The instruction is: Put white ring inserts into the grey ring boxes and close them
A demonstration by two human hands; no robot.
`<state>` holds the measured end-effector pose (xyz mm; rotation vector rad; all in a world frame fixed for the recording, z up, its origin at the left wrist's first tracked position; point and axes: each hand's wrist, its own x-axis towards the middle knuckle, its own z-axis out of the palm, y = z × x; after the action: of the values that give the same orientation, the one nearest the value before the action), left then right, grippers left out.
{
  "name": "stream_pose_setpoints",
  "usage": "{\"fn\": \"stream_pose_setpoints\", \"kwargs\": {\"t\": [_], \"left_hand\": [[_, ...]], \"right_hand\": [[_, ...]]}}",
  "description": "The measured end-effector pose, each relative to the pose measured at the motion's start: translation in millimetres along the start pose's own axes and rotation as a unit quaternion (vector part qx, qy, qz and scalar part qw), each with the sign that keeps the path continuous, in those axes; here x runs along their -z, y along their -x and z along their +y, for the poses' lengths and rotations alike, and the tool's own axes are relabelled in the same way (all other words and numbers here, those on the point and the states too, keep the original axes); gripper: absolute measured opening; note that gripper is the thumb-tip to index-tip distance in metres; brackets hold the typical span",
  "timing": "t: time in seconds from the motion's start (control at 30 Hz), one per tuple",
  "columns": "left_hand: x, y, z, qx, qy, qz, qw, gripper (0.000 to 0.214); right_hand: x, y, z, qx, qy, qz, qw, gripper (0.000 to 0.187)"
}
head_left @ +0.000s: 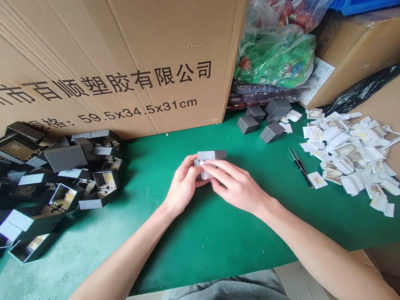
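While your left hand (185,183) wraps its grip around a small grey box (212,155), your right hand (238,182) has its fingertips on the box; can't tell if that grip pinches anything. Box is front and center over the green table (196,246), mostly hidden by your fingers. To your left: heap of dark boxes (66,158), several open. To your right: tweezers (300,170) just beside a white square (317,180), near a pile of white pieces (343,138). Farther back, four grey boxes (278,109) near plastic bags (276,57). Big printed carton (119,43) stands behind.
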<state>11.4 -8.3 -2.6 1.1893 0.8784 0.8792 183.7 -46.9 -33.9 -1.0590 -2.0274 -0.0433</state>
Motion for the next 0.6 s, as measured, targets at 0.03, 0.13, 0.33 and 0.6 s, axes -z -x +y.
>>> {"fn": "stream_pose_setpoints", "kwargs": {"t": [0.03, 0.13, 0.33, 0.6], "left_hand": [[0.1, 0.2, -0.1, 0.001, 0.009, -0.006, 1.000, 0.026], [0.3, 0.1, 0.0, 0.007, 0.041, -0.023, 0.999, 0.031], [2.5, -0.8, 0.2, 0.015, 0.096, -0.065, 0.993, 0.041], [4.0, -0.7, -0.5, 0.022, 0.131, -0.073, 0.988, 0.041]], "right_hand": [[0.2, -0.1, 0.4, 0.000, -0.006, 0.003, 1.000, 0.048], [1.1, -0.9, 1.2, -0.004, -0.024, 0.020, 1.000, 0.045], [0.8, -1.8, 2.4, 0.003, -0.042, 0.062, 0.997, 0.041], [-2.3, 0.9, 3.3, -0.026, -0.075, 0.125, 0.989, 0.027]]}}
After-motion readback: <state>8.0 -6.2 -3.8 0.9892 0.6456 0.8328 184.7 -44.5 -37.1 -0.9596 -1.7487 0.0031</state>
